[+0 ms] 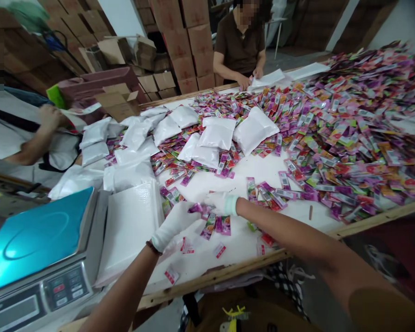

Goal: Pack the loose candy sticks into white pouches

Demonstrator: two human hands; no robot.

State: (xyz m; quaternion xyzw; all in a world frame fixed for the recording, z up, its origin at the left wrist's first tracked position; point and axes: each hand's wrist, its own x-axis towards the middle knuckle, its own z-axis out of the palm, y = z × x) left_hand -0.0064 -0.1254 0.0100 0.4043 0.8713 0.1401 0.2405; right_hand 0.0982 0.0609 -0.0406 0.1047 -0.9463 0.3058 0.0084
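Observation:
Both my hands wear white gloves and meet low over the white table (235, 249). My left hand (178, 219) is closed on a purple sachet (196, 208), its fingers pointing right. Close against it, my right hand (217, 202) has its fingers curled toward the same spot; what its fingertips hold, if anything, is hidden. Just below the hands lie a few purple and green sachets (209, 226). Small red-and-white paper slips (220, 250) are scattered nearer to me.
A large heap of sachets (349, 138) covers the right side. Filled white bags (216, 133) lie across the middle. At left are a stack of flat white bags (131, 226) and a blue-topped scale (41, 235). One person (240, 46) works opposite, another (24, 133) at left.

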